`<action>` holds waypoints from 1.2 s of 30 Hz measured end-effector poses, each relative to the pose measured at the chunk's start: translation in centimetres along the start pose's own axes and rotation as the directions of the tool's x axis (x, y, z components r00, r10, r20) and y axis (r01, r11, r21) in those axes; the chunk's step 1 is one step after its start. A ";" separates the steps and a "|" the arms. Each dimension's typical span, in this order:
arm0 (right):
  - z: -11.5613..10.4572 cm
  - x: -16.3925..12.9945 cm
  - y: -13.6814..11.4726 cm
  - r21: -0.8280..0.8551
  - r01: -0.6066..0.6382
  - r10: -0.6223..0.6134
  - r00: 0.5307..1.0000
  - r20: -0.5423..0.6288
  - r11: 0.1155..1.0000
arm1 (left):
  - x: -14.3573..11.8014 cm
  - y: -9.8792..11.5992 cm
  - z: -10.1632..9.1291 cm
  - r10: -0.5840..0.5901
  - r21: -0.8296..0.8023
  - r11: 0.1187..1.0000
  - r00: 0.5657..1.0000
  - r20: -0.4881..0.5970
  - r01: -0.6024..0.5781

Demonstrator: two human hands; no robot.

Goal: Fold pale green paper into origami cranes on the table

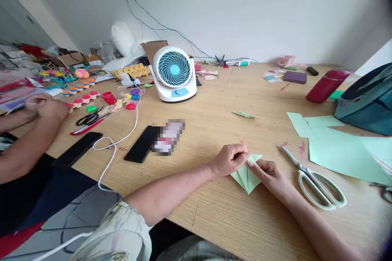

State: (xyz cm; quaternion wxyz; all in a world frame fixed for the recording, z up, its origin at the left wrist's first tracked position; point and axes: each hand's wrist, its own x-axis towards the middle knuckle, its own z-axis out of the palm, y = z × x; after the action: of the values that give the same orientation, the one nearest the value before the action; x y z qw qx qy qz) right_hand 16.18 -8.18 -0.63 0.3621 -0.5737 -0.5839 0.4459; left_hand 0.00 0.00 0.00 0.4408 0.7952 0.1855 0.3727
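Note:
A light green sheet of folded paper [248, 179] lies on the wooden table in front of me, its creased point toward me. My left hand [231, 158] pinches its upper left part, fingers curled. From the other side my right hand [271, 175] grips the paper's right part, thumb on top. Both hands nearly meet at the upper middle of the folds. To the right of my right hand rest scissors [315, 187] with pale handles, blades slightly apart. A small folded green paper piece [245, 114] lies farther back.
Larger green paper sheets [337, 155] lie at the right, near a red bottle [327, 85] and a teal bag [367, 102]. A fan [174, 73] stands at the back. Phones [143, 144] and a white cable [114, 159] are left. A co-worker's hands [45, 106] are far left.

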 end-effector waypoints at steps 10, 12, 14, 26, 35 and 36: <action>0.1 0.2 -0.4 -0.106 0.035 -0.032 0.999 0.036 0.994 | 0.2 -0.3 -0.6 -0.043 0.028 0.999 0.996 -0.078 0.045; 0.2 0.1 -0.5 -0.104 0.034 -0.032 0.999 0.024 0.994 | 0.2 -0.2 -0.7 -0.046 0.040 0.998 0.996 -0.070 0.049; 0.3 0.1 -0.6 -0.096 0.023 -0.023 1.000 -0.003 0.995 | 0.2 -0.3 -0.7 -0.048 0.045 0.998 0.997 -0.058 0.051; 0.7 0.4 -0.7 -0.047 -0.033 0.031 0.998 -0.057 0.998 | 0.3 -0.7 -0.6 -0.139 0.003 0.990 0.966 -0.217 0.144; 0.5 0.2 -1.0 -0.051 0.024 -0.024 1.000 -0.002 0.998 | 0.4 -0.5 -0.5 -0.203 -0.107 0.977 0.951 -0.232 0.182; 0.5 0.2 -0.9 -0.052 0.025 -0.025 1.000 -0.012 0.998 | 0.4 -0.5 -0.6 -0.206 -0.124 0.975 0.957 -0.206 0.183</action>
State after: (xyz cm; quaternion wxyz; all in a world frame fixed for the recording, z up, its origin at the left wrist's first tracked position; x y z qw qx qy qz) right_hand 15.43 -8.01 -0.01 0.3564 -0.5782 -0.6001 0.4225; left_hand -0.16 0.79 -0.05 0.4929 0.7036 0.2906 0.4213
